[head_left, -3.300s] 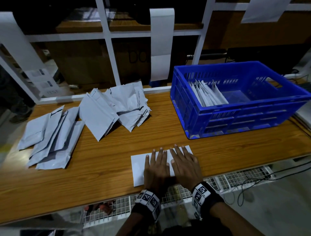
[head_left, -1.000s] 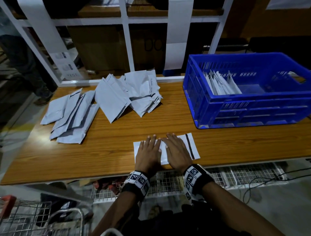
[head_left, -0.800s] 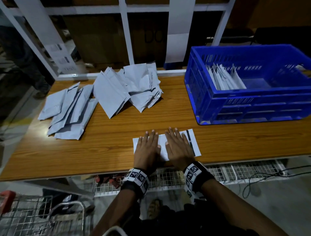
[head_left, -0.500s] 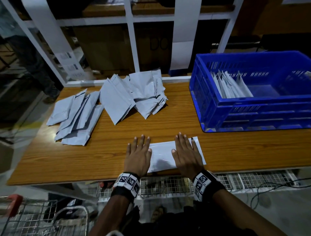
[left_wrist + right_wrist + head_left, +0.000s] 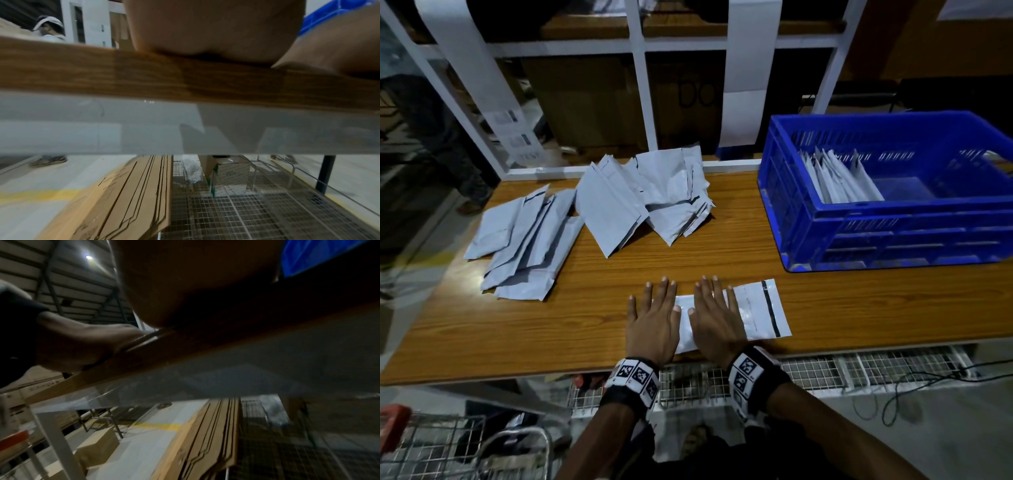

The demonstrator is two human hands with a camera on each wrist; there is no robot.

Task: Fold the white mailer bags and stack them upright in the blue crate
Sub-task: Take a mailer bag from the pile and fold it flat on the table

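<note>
A white mailer bag (image 5: 755, 311) with a black strip near its right end lies flat at the front edge of the wooden table (image 5: 722, 253). Both palms press it down with straight fingers: my left hand (image 5: 654, 315) covers its left end, my right hand (image 5: 714, 318) its middle. The blue crate (image 5: 893, 236) stands at the back right, with several folded bags (image 5: 839, 178) leaning upright in its left part. Both wrist views show only the heel of each hand on the table edge.
Two loose heaps of unfolded white bags lie on the table, one at the far left (image 5: 524, 240), one at the back middle (image 5: 647, 202). A white frame (image 5: 640, 85) rises behind the table. Wire shelving and flat cardboard (image 5: 131, 194) sit below.
The hands had slid apart over the bag and have now come back together; the left hand moved right, onto the bag's left end. The black-striped right end shows again.
</note>
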